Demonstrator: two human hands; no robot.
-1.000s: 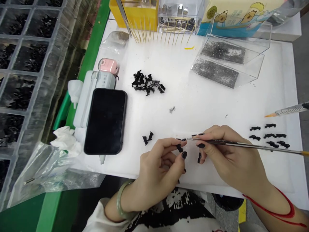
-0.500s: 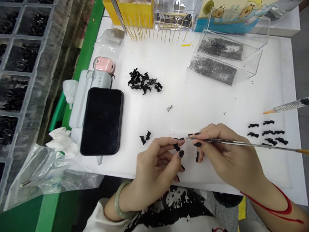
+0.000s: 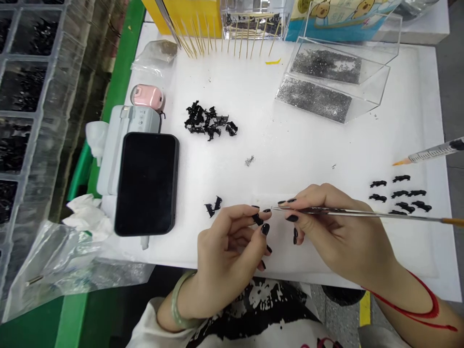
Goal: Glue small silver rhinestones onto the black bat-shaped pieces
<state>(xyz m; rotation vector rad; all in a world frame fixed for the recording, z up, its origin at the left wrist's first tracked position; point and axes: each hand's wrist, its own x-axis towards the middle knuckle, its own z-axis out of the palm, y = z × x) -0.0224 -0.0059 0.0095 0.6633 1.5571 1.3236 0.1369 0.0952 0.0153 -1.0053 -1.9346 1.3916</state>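
Near the front edge of the white work surface, my left hand [image 3: 232, 256] pinches a small black plastic part [image 3: 257, 219] between its fingertips. My right hand [image 3: 337, 232] is closed around slim metal tweezers [image 3: 337, 211], their tip close to the left fingertips and the black part. Whether the tip carries a tiny piece is too small to tell. Two loose black parts [image 3: 213, 206] lie just left of my left hand. Beyond them is a heap of similar parts [image 3: 208, 121], and a little pile of tiny metal bits [image 3: 250, 160] sits mid-surface.
Several black parts [image 3: 399, 194] are set out at right, below an orange-tipped syringe [image 3: 427, 152]. Clear trays of fine metal bits [image 3: 315, 99] stand at the back beside thin wooden sticks [image 3: 235, 41]. A phone [image 3: 147, 183] and a pink case [image 3: 148, 96] lie left.
The whole view has shifted slightly, so the things on the surface appear a little further left. Both hands keep nearly the same pose, with the black part and tweezers still held.
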